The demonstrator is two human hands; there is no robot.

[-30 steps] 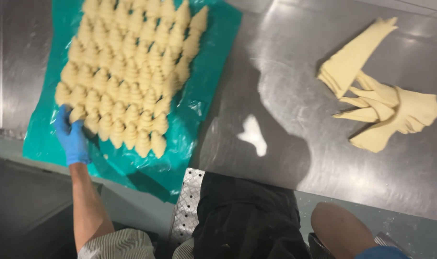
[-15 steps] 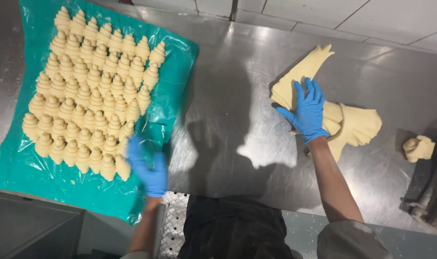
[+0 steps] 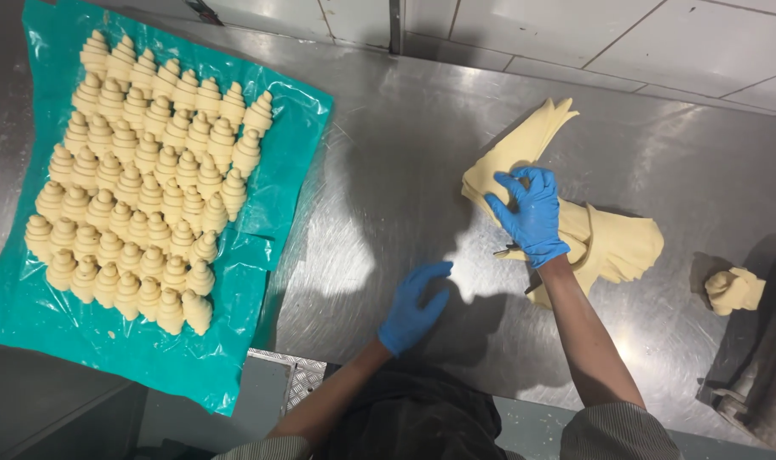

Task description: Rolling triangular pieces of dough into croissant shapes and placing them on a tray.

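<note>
The right hand (image 3: 530,213) hides part of the dough triangles (image 3: 613,247) beneath it.

– What's under my gloves (image 3: 531,217)?
– Brushed, glossy steel table (image 3: 405,170); my blue gloves look thin matt rubber.
– And left of the table's middle?
– Crinkly, shiny green plastic sheet (image 3: 277,179) under smooth, matt pale dough (image 3: 613,247).

Commercial bakery / pastry prep kitchen. Evidence: big brushed stainless-steel worktable (image 3: 388,170), white tiled wall (image 3: 660,43) at far edge, rows of raw shaped croissants (image 3: 141,179) on a teal plastic sheet (image 3: 277,196) at left, pile of cut pale dough triangles (image 3: 609,247) at right, blue disposable gloves on both hands.
</note>
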